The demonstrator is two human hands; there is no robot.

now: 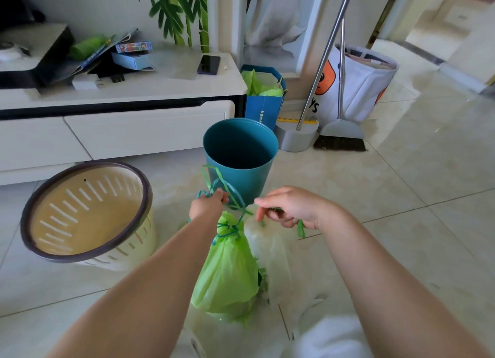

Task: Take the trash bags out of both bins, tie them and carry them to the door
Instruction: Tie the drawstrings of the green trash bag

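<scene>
the white fabric hamper [359, 89] by the wall carries an orange cartoon print and the dark letters "ys"; the blue paper bag [263, 108] beside it has a column of small chinese characters too fine to read. the left hand [207, 206] is pinched shut on the thin, ribbon-like green drawstring [230, 194], whose loops rise above its fingertips. below those fingers hangs the green trash bag [227, 272], thin crinkled plastic, teardrop-shaped, its neck gathered and knotted. the right hand [289, 207] closes on another stretch of the drawstring, a short end dangling under its palm. under its fingers stands a pale translucent trash bag [265, 242] on the glossy tiled floor. just beyond both hands is the smooth teal plastic bin [241, 154], round, upright and unlined. left of the left fingers lies the cream slotted bin [88, 213] with a dark rim, tipped toward the camera.
</scene>
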